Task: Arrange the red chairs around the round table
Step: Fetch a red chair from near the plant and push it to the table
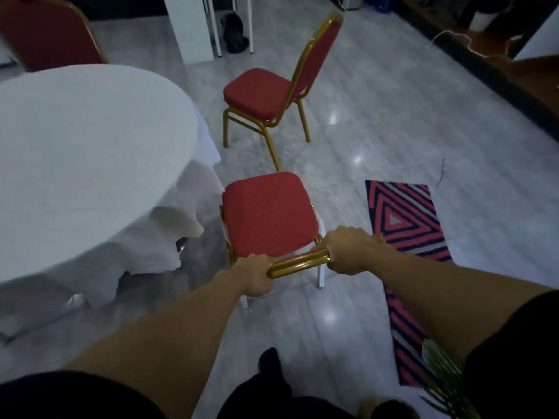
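chair (267, 214) top rail under both hands' fingers (348, 234)

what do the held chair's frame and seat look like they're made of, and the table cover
Chair frame: likely metal tube with glossy gold paint, judging by its sharp highlights. Seat: padded red fabric, matte and faintly speckled. Table cover: white cloth, hanging in soft folds.

glossy metal chair frame (298, 263), cloth seat (269, 214)

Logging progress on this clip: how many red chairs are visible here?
3. One red cushioned gold-framed chair held by both hands beside the white-clothed round table; one standing farther ahead; one backrest behind the table. Others may be out of view.
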